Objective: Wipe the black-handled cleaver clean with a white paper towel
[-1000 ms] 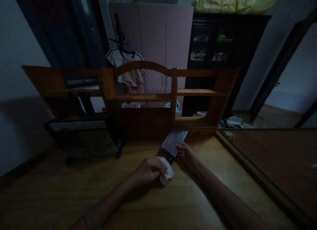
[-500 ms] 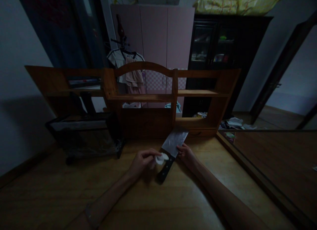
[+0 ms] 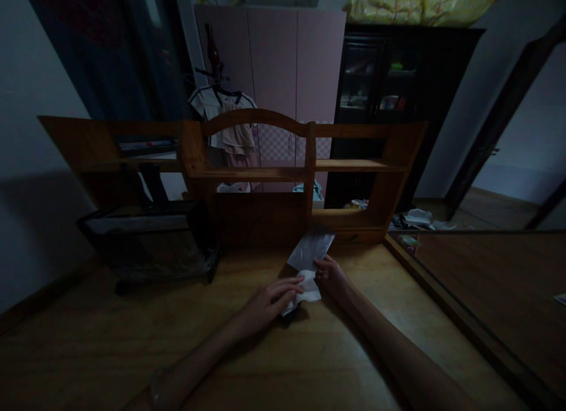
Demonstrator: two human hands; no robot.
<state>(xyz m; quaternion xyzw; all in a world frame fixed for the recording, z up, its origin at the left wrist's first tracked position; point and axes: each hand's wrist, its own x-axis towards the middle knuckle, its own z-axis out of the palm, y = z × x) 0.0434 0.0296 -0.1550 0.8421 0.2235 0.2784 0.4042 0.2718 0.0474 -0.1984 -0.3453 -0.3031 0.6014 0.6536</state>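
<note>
A cleaver [image 3: 311, 248] with a wide grey blade lies on the wooden desk [image 3: 186, 346], its tip pointing to the back right. My left hand [image 3: 267, 304] presses a white tissue [image 3: 306, 286] over the handle end, fingers closed on the tissue. The dark handle is mostly hidden beneath it. My right hand [image 3: 332, 276] rests at the blade's right edge, its fingertips pinched on the blade near the heel.
A wooden desk hutch [image 3: 260, 172] with open shelves stands at the back of the desk. A dark wire tray [image 3: 145, 240] sits at the back left. Behind are a pink wardrobe [image 3: 274, 63] and a dark glass cabinet [image 3: 380, 92]. The desk edge runs along the right.
My left hand, which first wrapped the tissue round the handle and then lifted it off as a small wad, has now laid the tissue back over the handle. The right hand and cleaver stayed put.
</note>
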